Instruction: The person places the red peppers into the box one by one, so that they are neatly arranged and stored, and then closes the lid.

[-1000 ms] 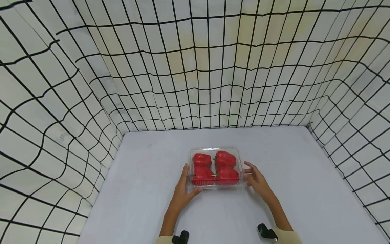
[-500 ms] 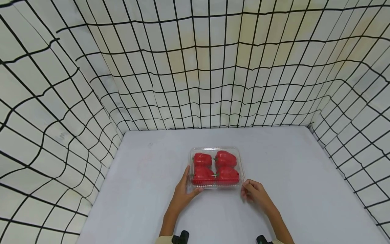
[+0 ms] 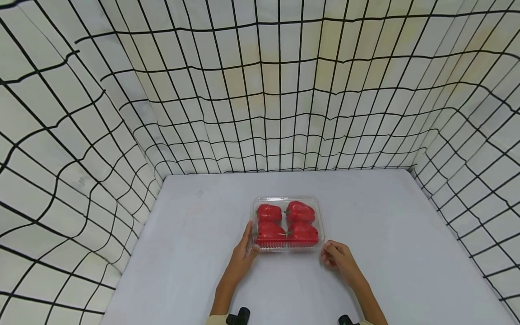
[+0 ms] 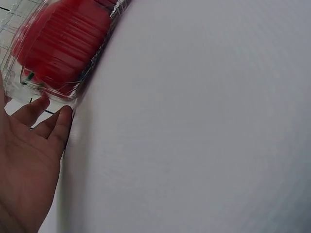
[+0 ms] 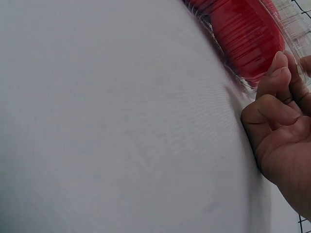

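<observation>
A clear plastic clamshell box [image 3: 288, 197] stands closed on the white table, with several red bell peppers [image 3: 300, 212] inside, their stems green. My left hand [image 3: 240, 262] is at the box's front left corner, its fingers straight along the left side and the thumb at the front edge. In the left wrist view its fingertips [image 4: 65, 112] meet the corner of the box. At the front right corner my right hand [image 3: 339, 259] has its fingers curled in, the thumb and forefinger pinching the box's edge. The right wrist view shows the bent fingers [image 5: 272, 114] low beside the corner.
The white table [image 3: 203, 203] reaches out to both sides and in front of the box. White walls with a black grid of netting [image 3: 280, 95] close in the back, left and right. A black wrist device [image 3: 239, 316] sits on the left wrist.
My right hand has come from the box's right side to its front right corner, its fingers curling. My left thumb has drawn in leftward to the front left corner. The box stays put.
</observation>
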The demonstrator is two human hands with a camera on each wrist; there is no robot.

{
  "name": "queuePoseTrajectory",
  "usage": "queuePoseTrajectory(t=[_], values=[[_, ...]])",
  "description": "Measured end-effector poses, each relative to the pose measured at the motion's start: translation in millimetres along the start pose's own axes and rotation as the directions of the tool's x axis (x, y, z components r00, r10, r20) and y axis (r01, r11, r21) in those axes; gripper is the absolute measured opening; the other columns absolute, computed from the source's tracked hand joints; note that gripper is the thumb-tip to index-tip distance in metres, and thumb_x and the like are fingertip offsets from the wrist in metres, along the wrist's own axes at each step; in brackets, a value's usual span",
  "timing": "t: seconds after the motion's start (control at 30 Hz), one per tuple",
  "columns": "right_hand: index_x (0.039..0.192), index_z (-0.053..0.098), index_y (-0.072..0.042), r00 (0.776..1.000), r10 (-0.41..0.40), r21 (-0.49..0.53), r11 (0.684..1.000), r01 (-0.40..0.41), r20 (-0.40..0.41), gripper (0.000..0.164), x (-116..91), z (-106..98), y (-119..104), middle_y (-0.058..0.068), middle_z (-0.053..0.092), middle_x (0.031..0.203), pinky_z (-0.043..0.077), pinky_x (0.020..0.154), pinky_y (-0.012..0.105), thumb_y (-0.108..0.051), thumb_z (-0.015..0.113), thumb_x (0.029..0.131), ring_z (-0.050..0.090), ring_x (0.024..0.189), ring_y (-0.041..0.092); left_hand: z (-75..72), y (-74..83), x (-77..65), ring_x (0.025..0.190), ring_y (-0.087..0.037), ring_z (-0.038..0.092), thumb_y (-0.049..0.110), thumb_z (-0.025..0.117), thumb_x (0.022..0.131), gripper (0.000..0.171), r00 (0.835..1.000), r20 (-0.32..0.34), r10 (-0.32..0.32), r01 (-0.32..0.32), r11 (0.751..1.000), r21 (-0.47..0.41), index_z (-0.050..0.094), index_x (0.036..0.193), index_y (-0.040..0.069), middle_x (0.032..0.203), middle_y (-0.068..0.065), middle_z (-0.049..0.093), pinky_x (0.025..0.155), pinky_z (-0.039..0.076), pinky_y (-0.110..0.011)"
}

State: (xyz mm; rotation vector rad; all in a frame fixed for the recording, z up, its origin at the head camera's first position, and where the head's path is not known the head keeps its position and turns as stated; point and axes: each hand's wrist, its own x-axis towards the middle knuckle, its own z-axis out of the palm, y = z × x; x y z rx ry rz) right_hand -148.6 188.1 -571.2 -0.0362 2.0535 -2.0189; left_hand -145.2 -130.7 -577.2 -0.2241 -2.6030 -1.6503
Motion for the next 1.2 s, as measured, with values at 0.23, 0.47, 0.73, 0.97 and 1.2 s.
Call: queuePoseTrajectory(t=[0.23, 0.47, 0.73, 0.97, 1.2], values=[[0.084, 0.057, 0.004, 1.000, 0.022, 0.000, 1.000, -0.022, 0.007, 0.031, -0.6, -0.2, 3.2, -0.003, 0.060, 0.069, 0.043, 0.049, 0.016, -0.019, 0.047, 0.102, 0.051, 0.059, 0.005, -10.3, 26.8, -8.4, 0.093, -0.011, 0.047, 0.016, 0.039, 0.106, 0.048, 0.999, -0.036, 0.006, -0.008, 0.998, -0.056, 0.033, 0.152, 0.008, 0.111, -0.011, 0.052, 0.079, 0.049, -0.024], [0.082, 0.058, 0.000, 0.999, 0.036, 0.008, 0.999, -0.036, -0.040, 0.028, 1.2, 1.9, 2.2, -0.002, 0.060, 0.068, 0.038, 0.046, 0.016, -0.019, 0.048, 0.101, 0.050, 0.057, 0.005, -10.3, 18.6, -2.3, 0.078, -0.036, 0.053, 0.005, 0.045, 0.102, 0.051, 0.999, -0.020, -0.028, 0.024, 0.980, -0.198, 0.034, 0.152, 0.008, 0.084, -0.021, 0.054, 0.071, 0.053, -0.028], [0.082, 0.059, 0.000, 0.996, 0.072, 0.003, 0.997, -0.072, -0.059, 0.030, 1.5, 4.3, 2.7, -0.002, 0.059, 0.068, 0.037, 0.045, 0.017, -0.022, 0.049, 0.101, 0.048, 0.056, 0.006, -9.1, 1.8, -1.3, 0.072, -0.021, 0.055, -0.004, 0.047, 0.097, 0.056, 1.000, -0.001, 0.001, -0.001, 0.941, -0.340, 0.038, 0.150, 0.012, 0.080, -0.018, 0.052, 0.068, 0.055, -0.023], [0.092, 0.060, 0.006, 0.996, 0.066, 0.008, 0.998, -0.066, -0.057, 0.034, 0.7, 0.5, 4.6, 0.000, 0.060, 0.072, 0.038, 0.046, 0.017, -0.025, 0.051, 0.101, 0.050, 0.059, 0.008, -11.7, -1.3, -0.9, 0.080, -0.017, 0.060, 0.007, 0.050, 0.101, 0.059, 0.997, 0.053, -0.051, 0.067, 0.925, -0.375, 0.026, 0.155, 0.012, 0.088, -0.018, 0.054, 0.078, 0.057, -0.025], [0.099, 0.063, 0.005, 0.954, -0.076, -0.220, 0.975, 0.012, -0.289, 0.044, -4.9, -7.4, -0.5, 0.006, 0.061, 0.074, 0.043, 0.046, 0.020, -0.035, 0.047, 0.104, 0.054, 0.061, 0.012, -20.0, -4.4, -2.4, 0.096, -0.022, 0.064, 0.021, 0.048, 0.104, 0.050, 0.997, -0.042, -0.065, 0.058, 0.987, -0.152, 0.035, 0.151, 0.008, 0.107, -0.016, 0.061, 0.086, 0.057, -0.030]])
